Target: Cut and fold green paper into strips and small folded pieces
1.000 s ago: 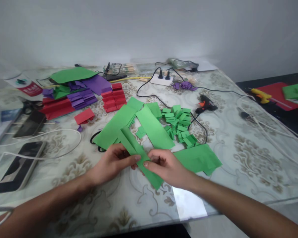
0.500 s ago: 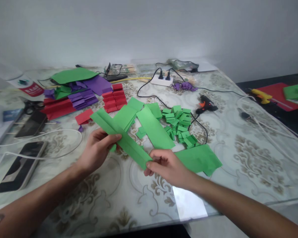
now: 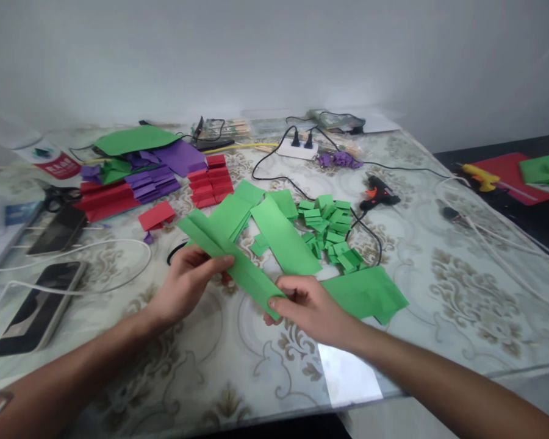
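A folded green paper strip [image 3: 242,271] is held slantwise above the table between both hands. My left hand [image 3: 187,277] pinches it near the middle, thumb on top and the other fingers behind. At the near end, my right hand [image 3: 302,305] grips the strip between thumb and fingers. Behind it lie a flat green paper strip [image 3: 286,238], a stack of folded green paper [image 3: 233,210] and a pile of small folded green pieces [image 3: 332,228]. Another green sheet [image 3: 366,291] rests beside my right hand. A black loop shows partly beside my left hand.
To the left are two phones [image 3: 39,308], scissors [image 3: 59,195] and a white cable. Red folded paper [image 3: 210,182] and purple folded paper [image 3: 153,182] lie further back. A white power strip [image 3: 297,148] feeds a black glue gun [image 3: 379,194]. A yellow glue gun [image 3: 480,177] is at far right.
The strip has shifted slightly right and towards me, with my left hand moving along with it. A black loop now shows beside my left hand. My right hand has barely moved.
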